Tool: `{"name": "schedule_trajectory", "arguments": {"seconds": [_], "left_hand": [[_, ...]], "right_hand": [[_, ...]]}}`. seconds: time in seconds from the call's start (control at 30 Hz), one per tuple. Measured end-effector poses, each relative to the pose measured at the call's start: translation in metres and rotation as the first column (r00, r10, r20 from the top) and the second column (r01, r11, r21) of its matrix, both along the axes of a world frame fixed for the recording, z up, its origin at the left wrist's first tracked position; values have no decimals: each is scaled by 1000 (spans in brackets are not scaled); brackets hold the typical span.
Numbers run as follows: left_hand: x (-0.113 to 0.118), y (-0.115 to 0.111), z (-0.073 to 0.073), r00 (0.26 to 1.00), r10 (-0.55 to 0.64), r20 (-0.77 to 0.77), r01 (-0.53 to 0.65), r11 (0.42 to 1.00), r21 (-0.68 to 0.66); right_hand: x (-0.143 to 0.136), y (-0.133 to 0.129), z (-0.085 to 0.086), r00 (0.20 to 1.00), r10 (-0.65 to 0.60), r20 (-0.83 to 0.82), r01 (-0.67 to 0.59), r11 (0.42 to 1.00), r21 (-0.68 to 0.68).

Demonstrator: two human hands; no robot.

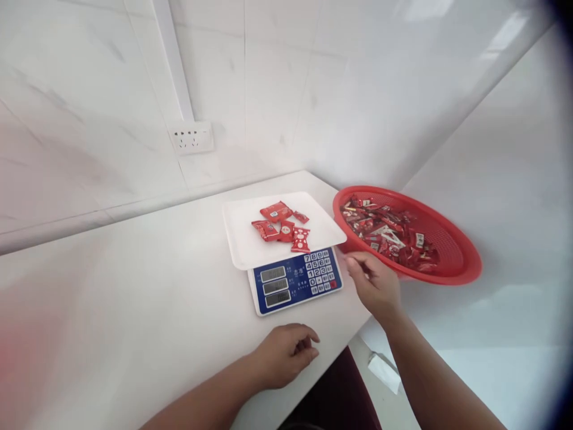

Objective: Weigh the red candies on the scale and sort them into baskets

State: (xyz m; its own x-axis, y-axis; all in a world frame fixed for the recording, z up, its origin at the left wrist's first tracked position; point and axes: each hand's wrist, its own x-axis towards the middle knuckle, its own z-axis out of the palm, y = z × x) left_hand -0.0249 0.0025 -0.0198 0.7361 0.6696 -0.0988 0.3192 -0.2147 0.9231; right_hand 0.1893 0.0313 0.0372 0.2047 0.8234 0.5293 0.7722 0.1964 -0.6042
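Observation:
Several red wrapped candies (286,231) lie together on the white tray of a digital scale (298,280). The scale has a blue panel with number keys and three small displays, whose digits are too faint to read. My left hand (289,355) rests on the table in front of the scale, empty, its fingers loosely curled and the thumb apart. Beside the scale's right edge, near the tray corner, my right hand (373,283) is closed with thumb and forefinger together. Whatever may be between those fingertips cannot be made out.
A big red plastic basket (456,263) holding many red-wrapped candies leans at the right end of the white table (134,286). Behind stands a tiled wall with a socket (192,138). A white object (385,373) lies on the floor below the table's edge.

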Motion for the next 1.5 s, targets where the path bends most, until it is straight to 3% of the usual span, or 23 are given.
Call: {"name": "schedule_trajectory", "arguments": {"seconds": [0.17,0.27,0.53,0.87,1.03,1.13,1.27,1.37,1.43,1.5], "left_hand": [[-1,1,1,999,-30,-22,30,1000,-3],[0,1,1,999,-31,-31,31,1000,3],[2,-2,4,998,-32,-51,32,999,3],[8,-9,12,995,52,-88,-47,997,60],[11,-14,36,995,8,-97,8,985,170],[9,-2,59,995,40,-87,-8,940,340],[3,33,94,969,224,-101,-116,779,617],[-2,66,115,914,357,-191,-111,675,730],[-4,87,124,871,403,-280,-56,648,759],[-5,105,130,831,406,-381,-1,685,728]], "right_hand": [[7,-35,-67,918,-233,-323,185,968,-172],[4,-38,-86,920,-284,-272,228,948,-221],[2,-39,-83,960,-220,-171,181,959,-217],[5,-41,-81,991,-64,-117,45,987,-156],[8,-43,-82,995,-7,-103,-6,992,-125],[10,-43,-84,997,24,-77,-33,993,-111],[11,-43,-86,997,53,-50,-58,995,-87],[12,-43,-87,996,80,-45,-83,994,-67],[12,-43,-87,995,92,-32,-94,994,-62],[13,-43,-88,995,99,-21,-100,993,-56]]}}
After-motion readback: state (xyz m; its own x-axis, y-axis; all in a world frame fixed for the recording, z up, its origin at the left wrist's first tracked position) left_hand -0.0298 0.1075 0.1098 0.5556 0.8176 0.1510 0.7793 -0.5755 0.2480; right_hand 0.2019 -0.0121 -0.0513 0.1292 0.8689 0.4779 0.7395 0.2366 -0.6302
